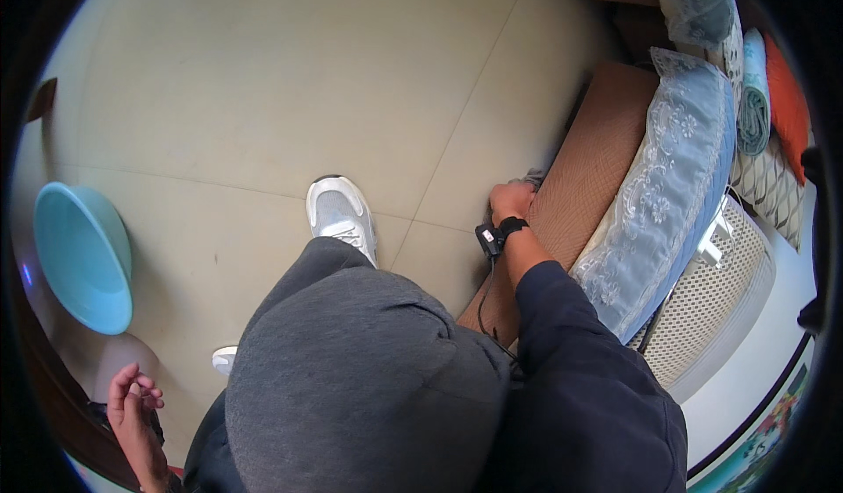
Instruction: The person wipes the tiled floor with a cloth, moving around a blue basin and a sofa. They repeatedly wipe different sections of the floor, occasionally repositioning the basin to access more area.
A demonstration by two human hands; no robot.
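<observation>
My right hand (512, 200) is closed around a grey cloth (532, 178), most of it hidden behind the fist. The cloth is pressed to the brown textured front (583, 157) of a low sofa or bench, near the floor. A black strap with a small dark device (490, 239) and a cable sits on the right wrist. At the lower left, my left hand (135, 397) hovers in the air, its fingers loosely bent and apart, with nothing in them. Beyond it, a light-blue plastic basin (85, 256) stands tilted in view at the left.
A blue seat cover with white lace trim (665, 210) lies over the sofa. Behind it are a white charger or plug (714, 236), a patterned cushion (767, 177), a rolled towel (754, 117) and an orange cushion (784, 98). My white sneaker (339, 213) is on the tiled floor (263, 98).
</observation>
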